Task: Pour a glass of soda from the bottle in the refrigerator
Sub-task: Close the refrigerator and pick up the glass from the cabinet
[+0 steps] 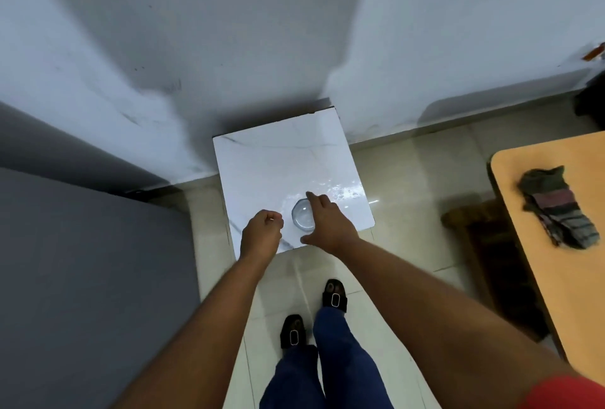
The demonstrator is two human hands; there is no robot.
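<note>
A clear empty glass stands upright near the front edge of a small white marble-topped table. My right hand is spread around the glass's right side, thumb in front and fingers behind it; whether it touches the glass is unclear. My left hand hovers just left of the glass with its fingers curled shut and nothing in it. No soda bottle is in view. The grey top of what may be the refrigerator fills the left side.
A grey wall rises behind the small table. A wooden table with a folded cloth stands at the right, with a dark wooden stool beside it. My feet in black sandals are on the tiled floor below the table.
</note>
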